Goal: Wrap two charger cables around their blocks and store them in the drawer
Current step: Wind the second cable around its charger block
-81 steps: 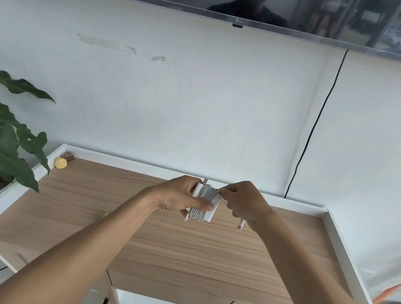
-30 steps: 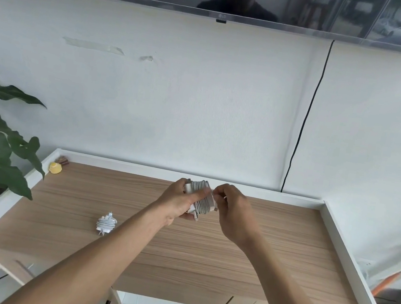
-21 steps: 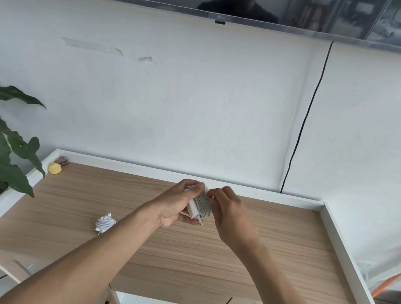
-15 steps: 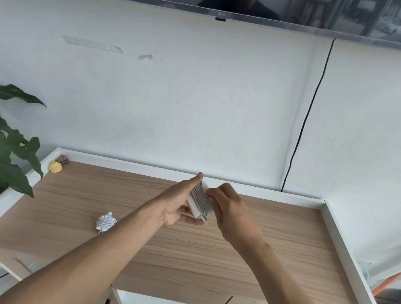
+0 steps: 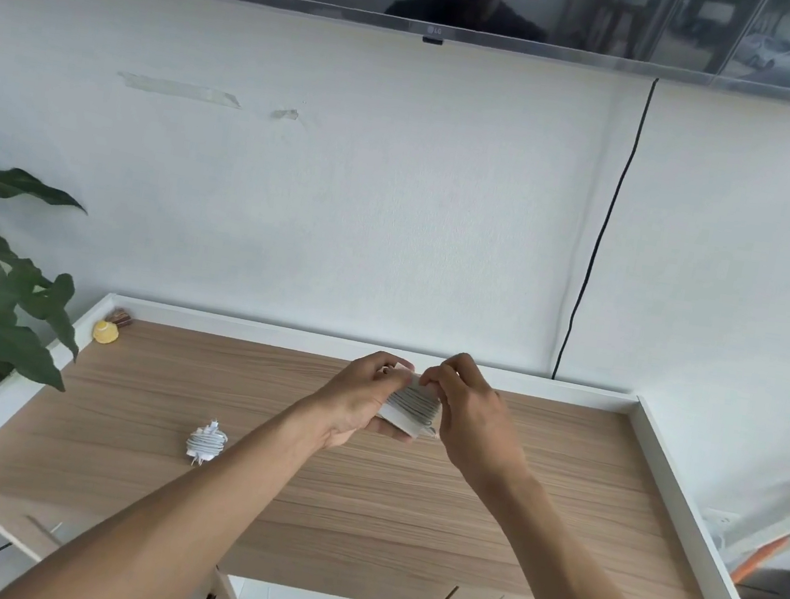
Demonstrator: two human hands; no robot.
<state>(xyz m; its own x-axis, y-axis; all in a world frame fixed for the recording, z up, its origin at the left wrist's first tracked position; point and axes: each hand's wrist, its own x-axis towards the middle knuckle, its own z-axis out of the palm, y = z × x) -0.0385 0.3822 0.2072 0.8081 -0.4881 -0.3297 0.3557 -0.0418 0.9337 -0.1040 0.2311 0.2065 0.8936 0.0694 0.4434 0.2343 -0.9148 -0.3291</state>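
Above the bench (image 5: pixel 403 513) middle | cable-wrapped charger block (image 5: pixel 411 405) is held off the wood | gripped by left hand (image 5: pixel 355 408), fingers (image 5: pixel 385 373) curled round it | top edge pinched by right hand (image 5: pixel 471 411) | second wrapped charger (image 5: pixel 206 443) lies on bench, well left.
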